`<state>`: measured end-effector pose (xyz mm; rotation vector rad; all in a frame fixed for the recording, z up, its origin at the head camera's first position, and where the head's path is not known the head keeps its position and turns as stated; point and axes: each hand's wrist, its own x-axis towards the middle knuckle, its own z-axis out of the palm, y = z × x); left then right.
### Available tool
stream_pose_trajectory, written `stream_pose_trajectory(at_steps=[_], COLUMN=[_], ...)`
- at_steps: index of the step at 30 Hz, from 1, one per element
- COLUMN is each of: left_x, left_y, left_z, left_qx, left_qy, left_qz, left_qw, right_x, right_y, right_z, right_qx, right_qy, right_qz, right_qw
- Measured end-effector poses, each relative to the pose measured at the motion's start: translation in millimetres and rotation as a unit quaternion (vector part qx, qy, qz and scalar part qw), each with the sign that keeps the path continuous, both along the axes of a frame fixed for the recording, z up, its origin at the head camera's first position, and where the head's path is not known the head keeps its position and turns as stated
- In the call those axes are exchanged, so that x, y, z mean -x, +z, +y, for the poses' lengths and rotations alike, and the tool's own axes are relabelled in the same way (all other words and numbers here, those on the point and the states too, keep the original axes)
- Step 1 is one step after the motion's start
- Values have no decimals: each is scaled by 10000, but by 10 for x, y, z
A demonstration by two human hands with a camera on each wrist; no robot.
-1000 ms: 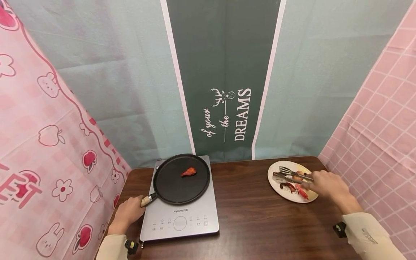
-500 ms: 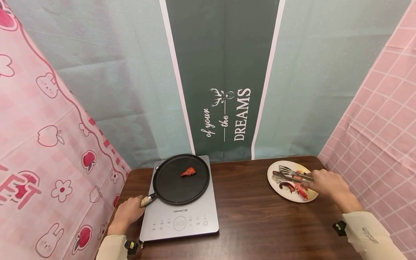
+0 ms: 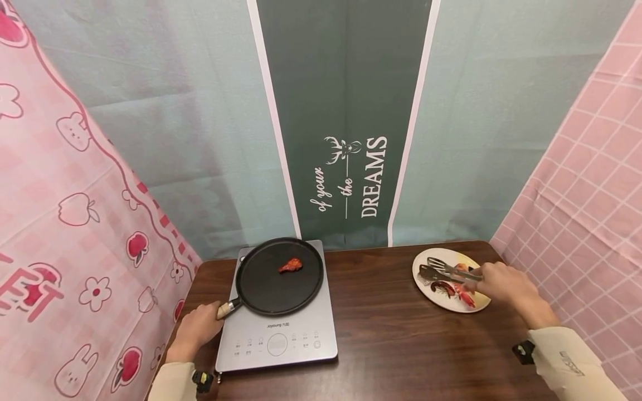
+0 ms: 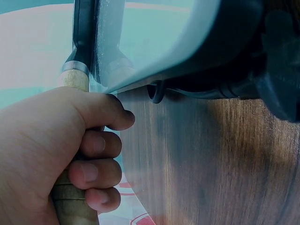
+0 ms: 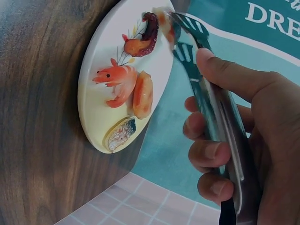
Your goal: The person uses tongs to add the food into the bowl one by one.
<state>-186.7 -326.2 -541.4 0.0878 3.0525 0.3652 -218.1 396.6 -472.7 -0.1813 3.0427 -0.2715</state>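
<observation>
My left hand (image 3: 197, 329) grips the wooden handle (image 3: 227, 310) of a flat black frying pan (image 3: 268, 287); in the left wrist view its fingers (image 4: 97, 172) curl round the handle. On the pan lies a reddish chicken drumstick (image 3: 291, 265). My right hand (image 3: 507, 287) holds metal food tongs (image 5: 218, 117) over a pale oval plate (image 3: 448, 304). Their slotted ends stand apart beside a whitish-orange food piece (image 5: 164, 22); whether they touch it I cannot tell. Also on the plate are a shrimp (image 5: 121, 82), a dark tentacle (image 5: 149, 35), an orange piece (image 5: 143, 96) and a dark-edged piece (image 5: 122, 133).
The pan sits on a silver induction cooker (image 3: 278, 359) at the left of the brown wooden table (image 3: 381, 334). A grey-green cloth (image 3: 346, 83) hangs behind the table. Pink cloths (image 3: 592, 223) hang at both sides.
The tongs' ends have shifted slightly left over the plate and spread a little wider. My left hand, the pan and the drumstick have stayed in place.
</observation>
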Motion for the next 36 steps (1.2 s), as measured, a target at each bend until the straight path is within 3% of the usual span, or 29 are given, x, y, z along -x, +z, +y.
stream_pose_trajectory(at_steps=[36], left_x=[-8], left_y=[14], left_z=[-4], left_qx=[-32], left_qy=[-40], left_qz=[31], left_qw=[10000], right_x=[-13], right_y=[-73], right_z=[-133], right_qx=[-64], right_qy=[68], right_qz=[-120], right_qw=[9999])
